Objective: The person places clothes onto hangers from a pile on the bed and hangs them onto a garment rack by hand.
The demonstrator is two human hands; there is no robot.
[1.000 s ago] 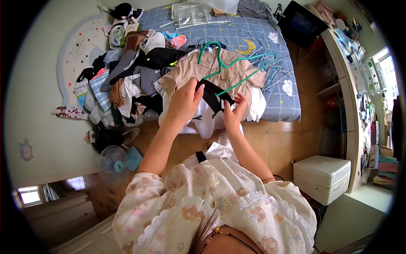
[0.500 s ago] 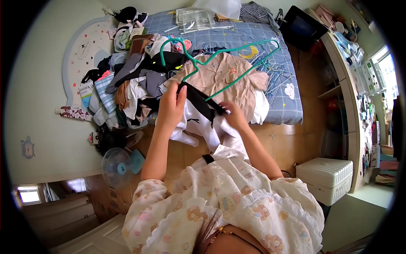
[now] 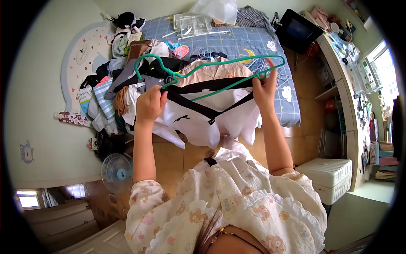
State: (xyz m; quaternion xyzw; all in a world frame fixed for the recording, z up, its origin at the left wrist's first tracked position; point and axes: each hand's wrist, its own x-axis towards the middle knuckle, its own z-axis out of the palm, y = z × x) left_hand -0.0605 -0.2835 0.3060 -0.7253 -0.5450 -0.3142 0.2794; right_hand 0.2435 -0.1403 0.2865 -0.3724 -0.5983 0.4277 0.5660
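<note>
A white shirt (image 3: 194, 123) with a black V-shaped collar hangs spread between my two hands, in front of the bed. My left hand (image 3: 150, 104) is closed on the left end of the black collar, close to the neck of a green clothes hanger (image 3: 211, 64). At the other end, my right hand (image 3: 265, 92) pinches the collar next to the hanger's right tip, its index finger raised along the hanger. The hanger's hook points up and left; its lower bar crosses over the collar opening. Part of the hanger's left arm is hidden at my left hand.
A beige shirt (image 3: 218, 67) lies on the blue checked bed (image 3: 289, 108), beside a heap of clothes (image 3: 127, 91) and several blue hangers (image 3: 264, 67). A fan (image 3: 116, 173) stands at lower left, a white suitcase (image 3: 327, 180) at lower right.
My hands have moved apart, my right hand up and right, stretching the black collar wide. The hanger has turned flatter and lower, and my right hand now reaches its right tip.
</note>
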